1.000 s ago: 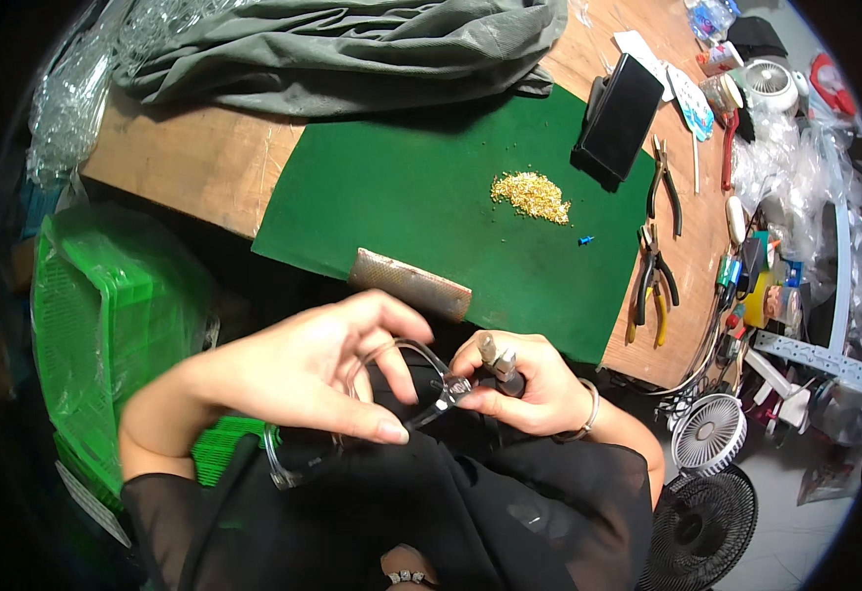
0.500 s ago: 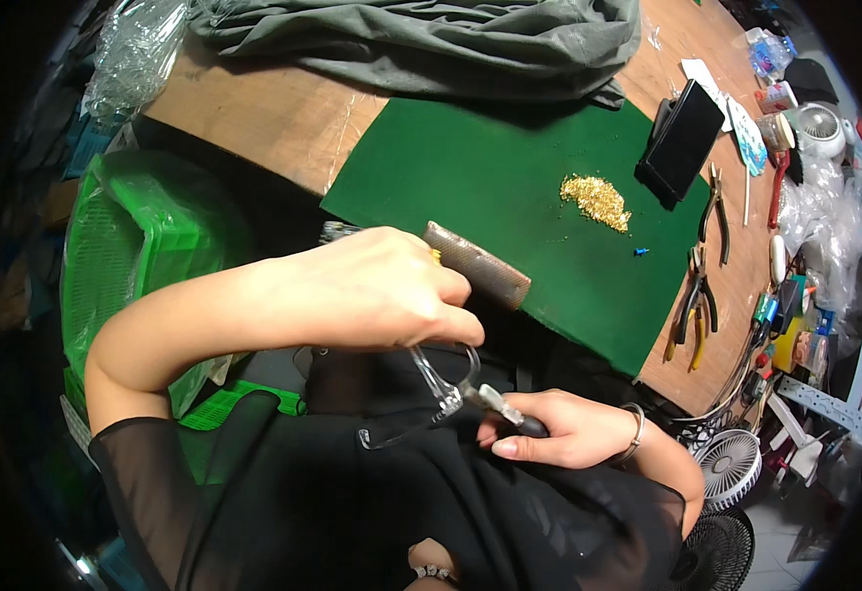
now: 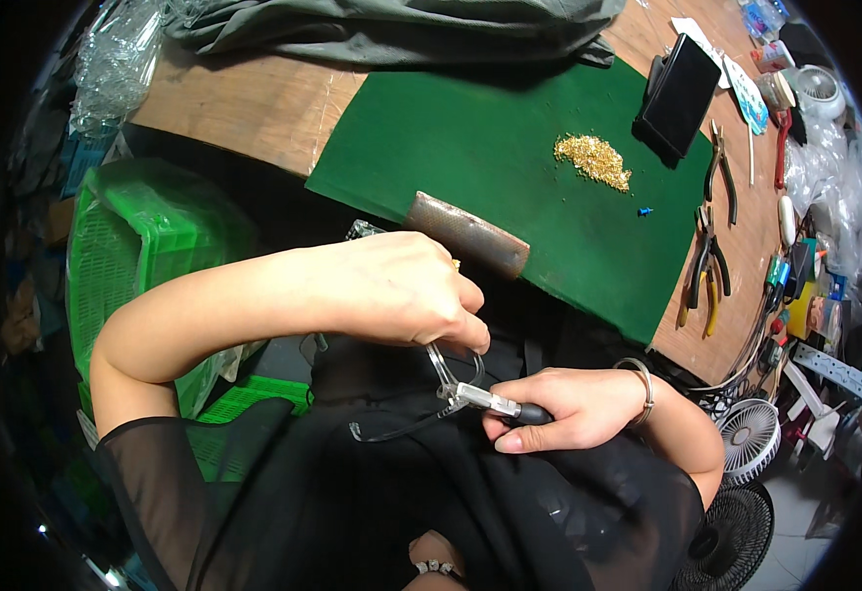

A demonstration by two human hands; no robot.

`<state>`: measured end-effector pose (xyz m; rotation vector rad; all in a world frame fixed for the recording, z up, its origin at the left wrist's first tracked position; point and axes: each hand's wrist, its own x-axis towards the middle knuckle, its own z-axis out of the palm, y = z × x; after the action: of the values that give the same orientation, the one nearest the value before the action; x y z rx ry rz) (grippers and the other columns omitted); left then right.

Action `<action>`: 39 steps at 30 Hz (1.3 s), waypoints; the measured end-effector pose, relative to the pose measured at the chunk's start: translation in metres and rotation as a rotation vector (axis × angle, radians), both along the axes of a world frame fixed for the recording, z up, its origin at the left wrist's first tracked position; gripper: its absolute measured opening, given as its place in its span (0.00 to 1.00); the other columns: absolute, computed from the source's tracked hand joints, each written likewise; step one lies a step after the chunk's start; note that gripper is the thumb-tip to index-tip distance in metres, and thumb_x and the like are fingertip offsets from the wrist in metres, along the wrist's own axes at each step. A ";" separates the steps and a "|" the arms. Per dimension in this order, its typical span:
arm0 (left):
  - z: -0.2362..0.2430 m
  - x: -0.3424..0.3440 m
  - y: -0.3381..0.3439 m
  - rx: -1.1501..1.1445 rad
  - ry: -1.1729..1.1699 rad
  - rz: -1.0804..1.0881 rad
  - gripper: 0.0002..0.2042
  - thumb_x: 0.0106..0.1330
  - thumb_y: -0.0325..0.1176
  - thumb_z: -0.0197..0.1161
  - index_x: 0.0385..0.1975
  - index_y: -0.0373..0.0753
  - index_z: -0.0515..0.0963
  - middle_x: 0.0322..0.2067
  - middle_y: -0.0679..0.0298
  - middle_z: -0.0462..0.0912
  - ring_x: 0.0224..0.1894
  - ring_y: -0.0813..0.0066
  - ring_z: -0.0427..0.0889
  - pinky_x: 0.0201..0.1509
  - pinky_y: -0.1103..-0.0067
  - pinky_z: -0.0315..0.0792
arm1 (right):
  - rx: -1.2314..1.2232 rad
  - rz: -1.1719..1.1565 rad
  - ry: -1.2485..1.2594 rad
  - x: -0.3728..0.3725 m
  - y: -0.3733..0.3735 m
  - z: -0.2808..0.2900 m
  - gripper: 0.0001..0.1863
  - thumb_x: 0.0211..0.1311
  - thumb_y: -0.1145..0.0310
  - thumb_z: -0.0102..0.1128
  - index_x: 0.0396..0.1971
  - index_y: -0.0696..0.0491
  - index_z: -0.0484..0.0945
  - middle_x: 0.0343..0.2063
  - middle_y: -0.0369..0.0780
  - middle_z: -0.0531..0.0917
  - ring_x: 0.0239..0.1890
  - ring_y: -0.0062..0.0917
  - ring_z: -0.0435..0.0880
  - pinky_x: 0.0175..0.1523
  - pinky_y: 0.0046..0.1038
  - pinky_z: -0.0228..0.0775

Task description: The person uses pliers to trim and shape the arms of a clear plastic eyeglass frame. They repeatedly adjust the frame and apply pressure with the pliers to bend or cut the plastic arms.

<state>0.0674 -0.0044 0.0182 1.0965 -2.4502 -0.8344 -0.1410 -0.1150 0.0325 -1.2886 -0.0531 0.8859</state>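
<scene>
My left hand (image 3: 401, 291) is closed, knuckles up, on a clear-framed pair of eyeglasses (image 3: 441, 366) hanging below its fingers. A thin dark temple arm (image 3: 391, 431) reaches out toward the lower left. Closed around the black handle of a pair of pliers (image 3: 527, 414), my right hand (image 3: 574, 409) keeps the silver head at the frame, apparently touching it by the hinge. The exact contact is too small to make out. Just beyond my left hand, a brown metal bench peg or roller (image 3: 467, 234) juts from the table edge.
A green mat (image 3: 470, 128) on the wooden table bears a heap of tiny gold-coloured pieces (image 3: 593, 161), a blue pin (image 3: 644, 212) and a black phone (image 3: 679, 97). More pliers (image 3: 708, 258) lie at the right. Green crates (image 3: 170, 246) stand left; fans (image 3: 749, 440) stand right.
The whole scene has shifted upward as the view tilted. The pliers' head now lies straighter against the eyeglasses. My left hand still grips the frame.
</scene>
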 end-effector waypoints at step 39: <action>0.028 0.046 0.024 0.136 1.684 0.940 0.35 0.62 0.55 0.56 0.51 0.26 0.54 0.40 0.51 0.78 0.36 0.60 0.80 0.43 0.66 0.75 | -1.311 -0.772 -0.348 0.016 -0.075 -0.049 0.10 0.47 0.75 0.60 0.31 0.56 0.72 0.28 0.45 0.76 0.33 0.40 0.76 0.39 0.34 0.68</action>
<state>0.1135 0.0194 0.0463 0.7758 -0.4275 -0.9120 -0.1245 -0.1904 -0.0167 -2.4004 0.8236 -0.1064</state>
